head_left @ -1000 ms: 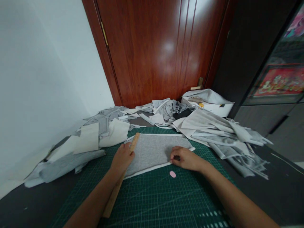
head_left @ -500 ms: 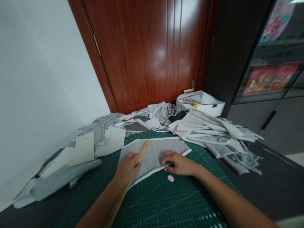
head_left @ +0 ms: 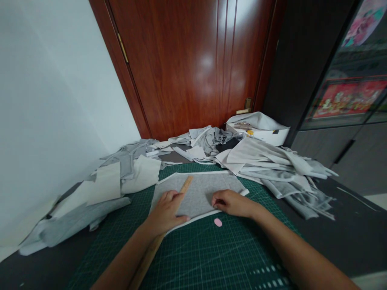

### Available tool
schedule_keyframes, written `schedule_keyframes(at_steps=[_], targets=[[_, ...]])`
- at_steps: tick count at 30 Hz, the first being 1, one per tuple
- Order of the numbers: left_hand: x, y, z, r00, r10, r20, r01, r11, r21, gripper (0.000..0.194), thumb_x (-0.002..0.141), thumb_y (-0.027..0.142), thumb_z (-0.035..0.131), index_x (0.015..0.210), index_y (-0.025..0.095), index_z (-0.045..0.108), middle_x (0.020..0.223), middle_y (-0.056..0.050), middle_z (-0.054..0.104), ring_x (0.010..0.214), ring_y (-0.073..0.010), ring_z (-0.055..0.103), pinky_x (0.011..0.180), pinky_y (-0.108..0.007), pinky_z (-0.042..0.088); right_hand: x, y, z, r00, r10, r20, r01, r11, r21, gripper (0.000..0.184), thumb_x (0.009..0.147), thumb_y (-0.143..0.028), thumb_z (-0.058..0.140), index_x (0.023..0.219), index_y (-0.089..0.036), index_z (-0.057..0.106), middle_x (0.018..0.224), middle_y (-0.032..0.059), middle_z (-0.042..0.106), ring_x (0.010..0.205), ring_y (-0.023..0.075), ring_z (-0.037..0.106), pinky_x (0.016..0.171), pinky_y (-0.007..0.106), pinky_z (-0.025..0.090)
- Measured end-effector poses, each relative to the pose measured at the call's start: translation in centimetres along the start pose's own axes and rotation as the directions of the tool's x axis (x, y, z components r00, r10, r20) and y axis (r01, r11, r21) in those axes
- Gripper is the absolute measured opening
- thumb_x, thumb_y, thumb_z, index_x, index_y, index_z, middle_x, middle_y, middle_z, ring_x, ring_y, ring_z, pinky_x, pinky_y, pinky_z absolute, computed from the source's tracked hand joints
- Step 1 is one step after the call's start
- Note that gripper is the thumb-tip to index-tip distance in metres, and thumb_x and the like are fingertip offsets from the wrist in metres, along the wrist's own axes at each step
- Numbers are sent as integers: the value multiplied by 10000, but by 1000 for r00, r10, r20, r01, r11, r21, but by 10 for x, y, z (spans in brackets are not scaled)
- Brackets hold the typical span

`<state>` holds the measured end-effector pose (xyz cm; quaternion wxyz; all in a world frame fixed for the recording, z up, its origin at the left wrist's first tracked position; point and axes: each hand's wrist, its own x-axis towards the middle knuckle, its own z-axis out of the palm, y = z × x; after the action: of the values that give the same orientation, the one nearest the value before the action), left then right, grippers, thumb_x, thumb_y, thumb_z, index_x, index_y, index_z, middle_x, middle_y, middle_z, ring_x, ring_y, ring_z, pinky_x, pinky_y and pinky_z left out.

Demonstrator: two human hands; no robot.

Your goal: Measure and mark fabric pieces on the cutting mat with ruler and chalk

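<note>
A grey fabric piece point(head_left: 201, 189) with rolled white edges lies flat in front of me. Across its left part runs a long wooden ruler point(head_left: 186, 185), slanting toward my body. My left hand point(head_left: 167, 211) is closed over the ruler, its thumb stretched onto the fabric's near edge. My right hand point(head_left: 231, 202) rests on the near right of the fabric with fingers curled together. Whatever its fingertips may pinch is hidden. Just below that edge, a pink oval piece point(head_left: 218, 222), perhaps tailor's chalk, lies on the green cutting mat point(head_left: 208, 253).
Grey and cream fabric scraps point(head_left: 104, 187) are heaped along the left wall. A stack of pale fabric pieces point(head_left: 266, 161) lies to the right. Behind it stands a white box point(head_left: 272, 136) by the wooden door point(head_left: 181, 68). More crumpled cloth point(head_left: 208, 141) lies at the back.
My left thumb has spread away from the ruler onto the near edge. My right hand has shifted slightly right and its fingers have curled in. The view has tilted slightly.
</note>
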<state>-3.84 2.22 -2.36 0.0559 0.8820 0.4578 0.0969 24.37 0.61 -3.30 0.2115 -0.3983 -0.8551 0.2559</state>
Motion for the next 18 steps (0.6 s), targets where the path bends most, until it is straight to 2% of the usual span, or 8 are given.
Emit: schedule_keyframes(at_steps=[3,9,14,18], targets=[[-3,5,-5,997,-1,82,-2,999,36,845,633,548,717,1354,188,458,1354,-119,449,1270,-313,385,1072,-402,318,0,2,1,997,65,46,-64,998,-21,53,775,-187,623,819,-175,650,708,-22,610,622,108,532,575,202,361],[-7,9,-13,973,-20,228,12,999,37,1009,596,608,729,1419,140,379,1484,-172,312,1362,-331,270,1113,-418,246,-1,-1,-1,994,84,70,-85,996,11,122,728,-227,695,833,-174,661,700,-31,586,609,102,511,551,194,340],[-7,7,-11,976,-11,217,10,1000,7,1011,569,629,733,1414,192,392,1489,-155,324,1365,-344,274,1103,-454,250,-2,-1,-5,991,-3,133,-12,994,108,71,762,-209,673,820,-173,691,742,-18,598,654,108,521,594,199,377],[-7,5,-10,982,8,187,-6,1000,-12,1004,555,631,742,1403,209,408,1478,-143,348,1351,-351,299,1093,-458,271,-2,1,-7,988,-30,154,12,993,119,48,772,-195,661,792,-165,692,751,-11,602,667,110,529,610,204,384]])
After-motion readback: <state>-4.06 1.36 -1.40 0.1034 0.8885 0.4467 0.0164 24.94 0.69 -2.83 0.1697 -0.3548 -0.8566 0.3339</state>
